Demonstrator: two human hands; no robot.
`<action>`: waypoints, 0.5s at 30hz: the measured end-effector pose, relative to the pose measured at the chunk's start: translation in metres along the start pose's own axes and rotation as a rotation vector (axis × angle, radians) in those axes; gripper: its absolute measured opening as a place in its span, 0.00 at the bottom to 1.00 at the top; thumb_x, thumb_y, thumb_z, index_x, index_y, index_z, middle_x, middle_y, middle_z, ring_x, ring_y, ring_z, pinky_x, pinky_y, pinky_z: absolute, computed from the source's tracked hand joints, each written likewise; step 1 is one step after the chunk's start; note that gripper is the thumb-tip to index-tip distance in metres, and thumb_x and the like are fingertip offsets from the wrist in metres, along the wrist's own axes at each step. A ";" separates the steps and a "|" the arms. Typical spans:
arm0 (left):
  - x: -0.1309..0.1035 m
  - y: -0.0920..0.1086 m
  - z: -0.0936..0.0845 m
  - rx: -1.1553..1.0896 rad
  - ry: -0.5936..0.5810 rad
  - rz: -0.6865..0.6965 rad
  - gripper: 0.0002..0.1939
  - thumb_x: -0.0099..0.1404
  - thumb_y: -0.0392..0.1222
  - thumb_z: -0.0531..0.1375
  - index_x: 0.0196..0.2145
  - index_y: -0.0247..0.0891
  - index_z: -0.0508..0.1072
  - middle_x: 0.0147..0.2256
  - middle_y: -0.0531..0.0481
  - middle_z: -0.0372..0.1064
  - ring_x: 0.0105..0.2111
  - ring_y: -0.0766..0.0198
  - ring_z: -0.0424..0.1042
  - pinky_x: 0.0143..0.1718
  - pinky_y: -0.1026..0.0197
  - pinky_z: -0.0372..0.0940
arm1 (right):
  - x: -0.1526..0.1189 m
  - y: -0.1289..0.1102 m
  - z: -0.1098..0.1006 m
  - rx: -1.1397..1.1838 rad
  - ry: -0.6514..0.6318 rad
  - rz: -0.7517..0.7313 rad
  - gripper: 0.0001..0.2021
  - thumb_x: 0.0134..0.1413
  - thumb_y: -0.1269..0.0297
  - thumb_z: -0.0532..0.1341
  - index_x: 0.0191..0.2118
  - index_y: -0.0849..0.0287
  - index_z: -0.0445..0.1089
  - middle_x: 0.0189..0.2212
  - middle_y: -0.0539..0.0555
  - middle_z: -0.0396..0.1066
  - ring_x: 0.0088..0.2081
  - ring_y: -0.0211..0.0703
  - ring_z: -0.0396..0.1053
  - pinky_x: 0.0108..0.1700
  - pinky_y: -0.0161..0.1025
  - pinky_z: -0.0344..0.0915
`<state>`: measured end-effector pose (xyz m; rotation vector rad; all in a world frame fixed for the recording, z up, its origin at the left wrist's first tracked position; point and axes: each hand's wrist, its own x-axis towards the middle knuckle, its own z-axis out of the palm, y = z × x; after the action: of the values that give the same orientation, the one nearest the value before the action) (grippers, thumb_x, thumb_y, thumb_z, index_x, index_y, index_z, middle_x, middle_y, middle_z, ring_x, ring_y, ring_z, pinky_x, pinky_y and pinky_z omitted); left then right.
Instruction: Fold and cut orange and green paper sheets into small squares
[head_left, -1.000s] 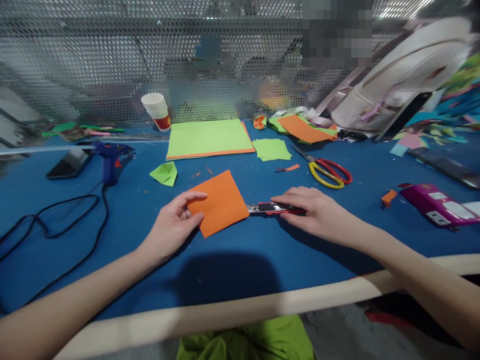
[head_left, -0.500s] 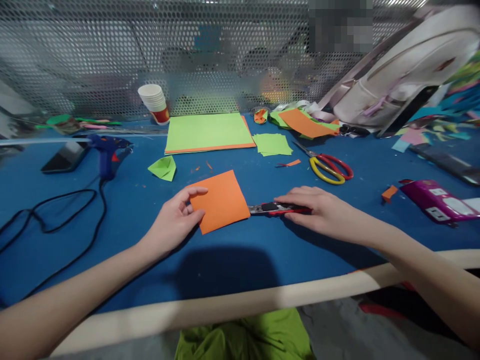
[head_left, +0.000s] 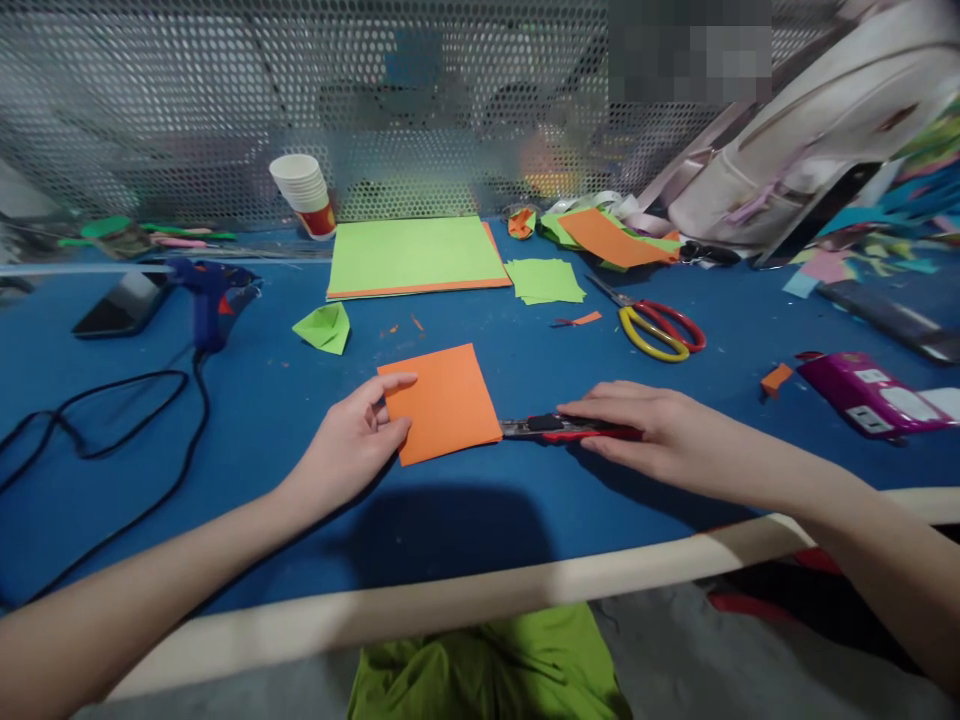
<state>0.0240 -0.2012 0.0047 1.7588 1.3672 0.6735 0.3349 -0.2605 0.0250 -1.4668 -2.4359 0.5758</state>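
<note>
An orange paper square [head_left: 448, 400] lies tilted on the blue table in front of me. My left hand [head_left: 360, 428] pinches its left edge, thumb and forefinger resting on top. On the other side, my right hand [head_left: 637, 428] is closed around a red and black utility knife [head_left: 559, 428]. The knife lies low over the table, its tip at the square's lower right corner; whether the blade is between the sheet's layers I cannot tell. Beyond the square are a folded green paper piece [head_left: 324, 328] and a small orange scrap [head_left: 587, 318].
Green sheets over orange ones [head_left: 416, 255] lie at the back, beside small green squares [head_left: 546, 280]. Scissors [head_left: 652, 330] rest to the right, near a purple packet [head_left: 862, 393]. A blue glue gun [head_left: 206, 305] with its cord stands left; stacked paper cups [head_left: 304, 195] lean behind.
My right hand and the utility knife have shifted slightly right and down. The orange square has turned a little, with my left hand still on it. The view has tilted slightly.
</note>
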 end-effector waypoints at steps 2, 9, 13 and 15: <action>-0.001 -0.001 0.000 0.002 -0.020 0.005 0.25 0.57 0.42 0.58 0.53 0.34 0.70 0.20 0.61 0.51 0.20 0.69 0.53 0.23 0.65 0.54 | -0.001 -0.001 -0.004 0.016 -0.011 -0.016 0.18 0.64 0.60 0.53 0.54 0.55 0.72 0.41 0.58 0.73 0.42 0.47 0.71 0.43 0.43 0.67; -0.005 -0.006 0.001 0.114 -0.039 0.124 0.22 0.61 0.42 0.57 0.53 0.37 0.70 0.24 0.57 0.58 0.23 0.67 0.60 0.27 0.65 0.59 | 0.003 0.006 -0.020 0.093 -0.126 -0.050 0.17 0.64 0.57 0.54 0.53 0.54 0.73 0.39 0.56 0.75 0.41 0.46 0.71 0.43 0.41 0.67; -0.007 -0.011 0.002 0.241 -0.041 0.269 0.19 0.65 0.41 0.54 0.52 0.38 0.70 0.38 0.48 0.68 0.34 0.63 0.70 0.35 0.62 0.66 | 0.002 0.007 -0.019 0.111 -0.141 -0.053 0.16 0.64 0.58 0.55 0.52 0.53 0.74 0.39 0.56 0.75 0.41 0.46 0.71 0.43 0.43 0.68; -0.007 -0.013 0.001 0.313 -0.006 0.383 0.19 0.65 0.41 0.55 0.53 0.38 0.69 0.54 0.39 0.63 0.51 0.55 0.68 0.45 0.56 0.68 | 0.000 0.006 -0.015 0.111 -0.134 -0.041 0.16 0.63 0.59 0.55 0.52 0.53 0.74 0.40 0.56 0.75 0.41 0.46 0.71 0.43 0.44 0.68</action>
<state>0.0160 -0.2064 -0.0066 2.3062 1.1887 0.6805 0.3460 -0.2552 0.0355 -1.3724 -2.4828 0.8111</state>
